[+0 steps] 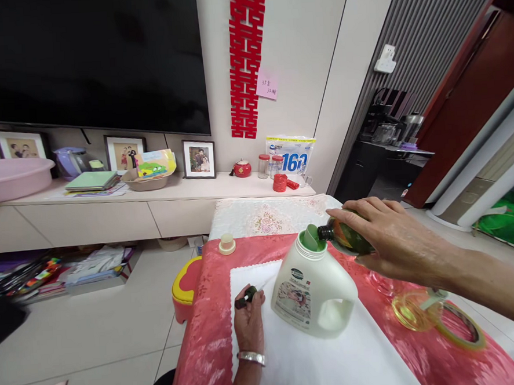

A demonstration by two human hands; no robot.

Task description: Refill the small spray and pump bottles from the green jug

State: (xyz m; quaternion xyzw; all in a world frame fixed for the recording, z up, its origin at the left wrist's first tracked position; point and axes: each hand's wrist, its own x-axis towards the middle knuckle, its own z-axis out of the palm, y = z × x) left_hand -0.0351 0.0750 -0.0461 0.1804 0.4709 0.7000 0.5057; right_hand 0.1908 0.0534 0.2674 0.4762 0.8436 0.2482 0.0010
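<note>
A pale green detergent jug (311, 294) stands upright on the white cloth, its green-lined mouth uncapped. My right hand (390, 234) grips a dark green bottle (350, 233), tipped almost flat so that its black neck meets the jug's spout. Whether liquid flows I cannot tell. Left of the jug, my left hand (249, 323) is closed around a dropper cap (246, 298), dark with a thin clear tube pointing toward the jug. A round cream cap (227, 244) sits at the table's far left.
Below my right forearm are a yellow transparent dispenser (410, 311) and a roll of tape (463, 328). Red cloth (205, 335) covers the table. A yellow-and-red stool (184, 287) stands at its left. Behind runs a low cabinet (187, 191) with jars and framed photos.
</note>
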